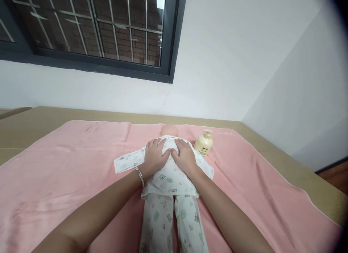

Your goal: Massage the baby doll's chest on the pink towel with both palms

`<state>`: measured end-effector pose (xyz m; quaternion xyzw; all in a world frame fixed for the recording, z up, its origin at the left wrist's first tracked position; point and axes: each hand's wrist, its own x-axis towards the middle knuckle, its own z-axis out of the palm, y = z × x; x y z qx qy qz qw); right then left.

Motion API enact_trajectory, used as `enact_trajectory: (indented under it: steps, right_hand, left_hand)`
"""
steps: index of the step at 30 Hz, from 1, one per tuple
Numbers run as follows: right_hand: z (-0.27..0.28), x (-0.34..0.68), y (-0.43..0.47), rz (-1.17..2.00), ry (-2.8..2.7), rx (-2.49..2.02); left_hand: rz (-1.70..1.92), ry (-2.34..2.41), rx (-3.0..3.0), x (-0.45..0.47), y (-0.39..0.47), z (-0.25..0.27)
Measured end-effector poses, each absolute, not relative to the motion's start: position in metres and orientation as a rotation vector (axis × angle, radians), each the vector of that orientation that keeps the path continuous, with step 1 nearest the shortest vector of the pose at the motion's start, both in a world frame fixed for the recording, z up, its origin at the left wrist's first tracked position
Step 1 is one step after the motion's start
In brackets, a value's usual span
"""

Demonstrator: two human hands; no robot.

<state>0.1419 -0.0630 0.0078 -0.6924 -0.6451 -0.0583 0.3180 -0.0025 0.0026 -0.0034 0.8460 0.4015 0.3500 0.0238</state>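
A baby doll (169, 130) lies stretched out with its bald head at the far end; whether it is face up or face down I cannot tell. It wears a white printed top (170, 178) and matching trousers (157, 218). My left hand (156, 156) rests flat on the upper left of the top, fingers spread, a silver bangle (140, 176) at the wrist. On the upper right of the top lies my right hand (186, 156), also flat and spread. My thumbs nearly meet in the middle. Neither hand grips anything.
Under the doll spreads a pink blanket (89, 176) over a tan tabletop (277, 162). A cream pump bottle (203, 142) stands just right of the doll's shoulder. Behind the table rise a white wall (217, 64) and a dark-framed barred window (170, 39).
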Motion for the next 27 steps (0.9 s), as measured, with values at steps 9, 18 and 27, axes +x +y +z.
enact_trajectory:
  steps: [9,18,27]
  right_hand:
    - [0.005,0.140,-0.068,-0.271,-1.648,-1.803]
    - [0.001,0.139,-0.069,-0.333,-1.574,-1.763]
    - [-0.005,0.139,-0.067,-0.482,-1.517,-1.743]
  left_hand:
    - [1.189,1.242,2.587,-0.004,0.000,-0.003]
    - [1.295,1.256,2.574,-0.004,-0.004,-0.004]
    - [1.311,1.331,2.704,-0.004,-0.006,-0.005]
